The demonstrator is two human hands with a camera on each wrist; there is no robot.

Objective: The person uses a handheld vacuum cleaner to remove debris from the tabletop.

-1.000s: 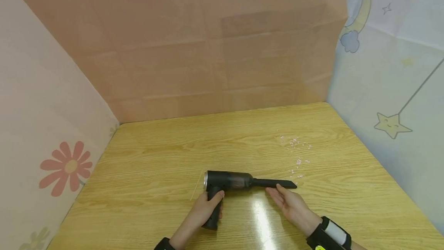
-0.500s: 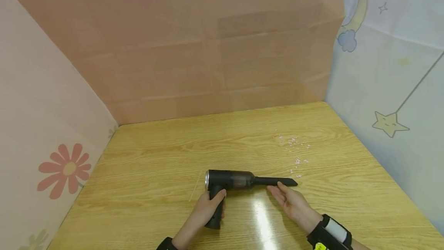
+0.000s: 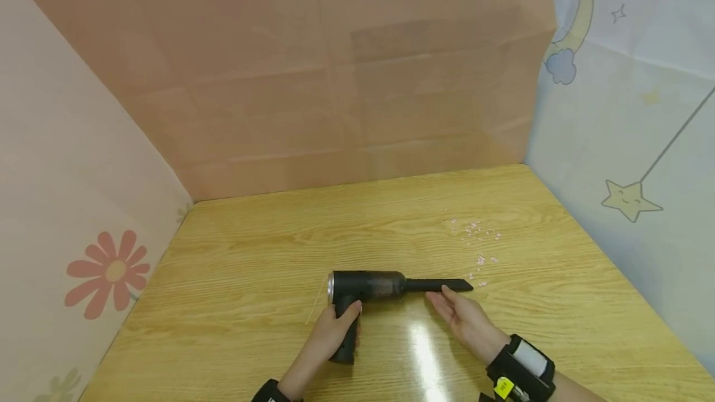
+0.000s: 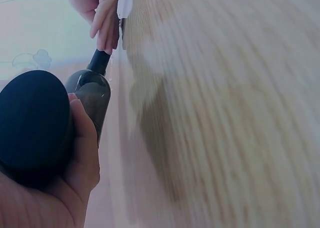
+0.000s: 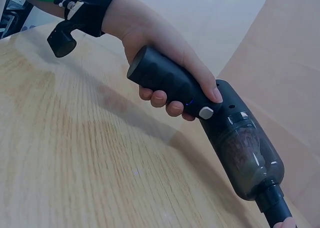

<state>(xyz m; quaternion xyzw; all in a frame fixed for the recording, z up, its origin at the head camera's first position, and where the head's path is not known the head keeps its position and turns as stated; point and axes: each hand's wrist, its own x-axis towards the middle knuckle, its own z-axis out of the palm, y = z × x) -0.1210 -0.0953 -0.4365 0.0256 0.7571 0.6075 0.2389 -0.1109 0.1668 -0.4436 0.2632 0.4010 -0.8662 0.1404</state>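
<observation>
Wooden tabletop [image 3: 251, 241]. Lower centre, a black handheld vacuum [image 3: 365, 286]: the left grip [image 3: 332, 330] curls firmly around it; the right grip [image 3: 466, 321], fingers fairly straight, supports the nozzle [image 3: 427, 285]. Pink scraps [image 3: 481, 260] lie right of centre, so the work looks unfinished. The nozzle has shifted slightly upward since the earlier frame.

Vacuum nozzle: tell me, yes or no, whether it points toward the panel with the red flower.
No, the nozzle points toward the panel with the star.
</observation>
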